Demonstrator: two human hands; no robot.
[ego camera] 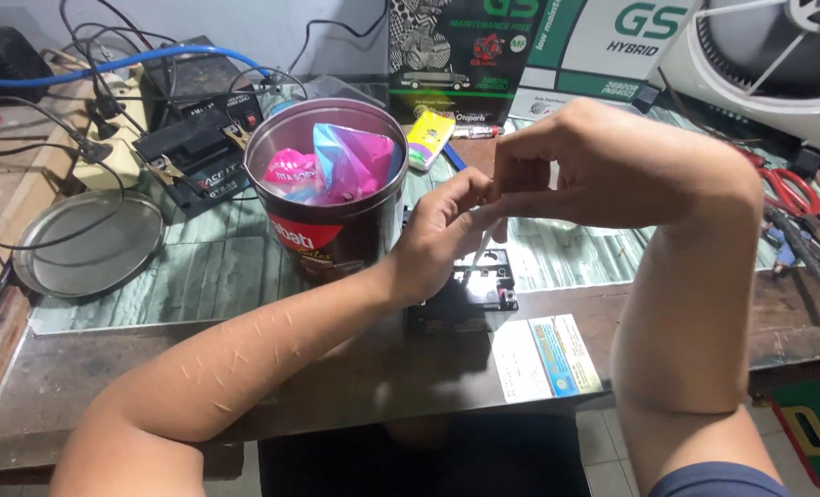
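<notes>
Both hands meet fingertip to fingertip, left hand [442,235] and right hand [580,161] pinching a thin white strip [480,247].

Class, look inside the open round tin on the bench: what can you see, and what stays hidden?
Inside the tin, pink and blue plastic packets fill the top. Anything beneath them, and the tin's bottom, is covered.

Repair workshop, worn workbench [354,377], small batteries [198,156], tangled cables [106,55], red-handled pliers [792,189]
</notes>
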